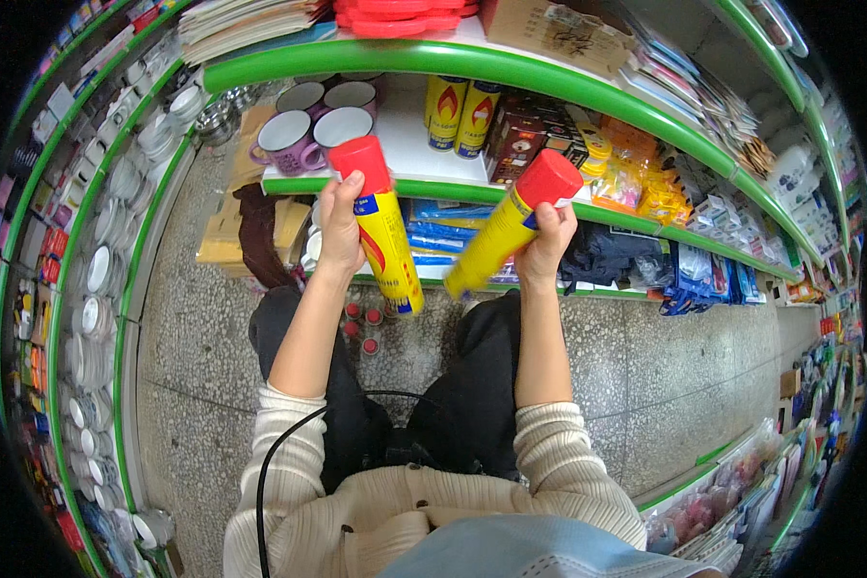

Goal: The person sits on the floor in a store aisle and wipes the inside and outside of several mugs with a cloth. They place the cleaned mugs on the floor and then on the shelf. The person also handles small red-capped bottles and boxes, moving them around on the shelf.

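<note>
My left hand (342, 235) grips a yellow gas can (392, 253) with a red cap, its thumb lying just below the cap. In my right hand (548, 242) is a second yellow gas can (493, 235), also red-capped, tilted with its base toward the lower left and slightly blurred. Both cans are held in front of the shelf edge, apart from each other. Behind them, similar yellow cans (445, 119) with a flame picture stand on the white middle shelf (404, 155). Several small red-topped items (371, 346) are on the floor between my legs.
Purple mugs (286, 148) stand left on the shelf; dark red boxes (520, 141) and yellow packets (665, 199) sit right. A green shelf edge (477, 58) runs above. Brown cardboard (224, 235) lies lower left. Dishes (101, 271) line the left rack. A black cable (264, 477) crosses my sleeve.
</note>
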### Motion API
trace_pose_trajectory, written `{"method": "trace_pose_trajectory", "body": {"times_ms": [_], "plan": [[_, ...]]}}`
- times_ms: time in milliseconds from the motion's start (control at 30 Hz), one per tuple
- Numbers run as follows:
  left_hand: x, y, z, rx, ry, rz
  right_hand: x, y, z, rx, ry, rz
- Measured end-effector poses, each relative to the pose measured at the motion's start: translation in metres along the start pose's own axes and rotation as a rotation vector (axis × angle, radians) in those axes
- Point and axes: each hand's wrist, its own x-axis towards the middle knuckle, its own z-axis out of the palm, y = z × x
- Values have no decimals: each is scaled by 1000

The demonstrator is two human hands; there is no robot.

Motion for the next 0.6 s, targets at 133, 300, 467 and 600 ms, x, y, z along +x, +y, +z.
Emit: {"method": "trace_pose_trajectory", "body": {"times_ms": [133,300,467,600], "plan": [[-13,-15,-1,-301,-29,-275,-20,11,13,372,-38,469],[-20,-42,-24,-778,-225,-540,-38,26,17,463,-221,669],[-26,-55,-32,-1075,-363,-697,-52,31,17,514,-199,780],[-30,-62,-30,-1017,-301,-704,-62,39,5,654,-215,811]]}}
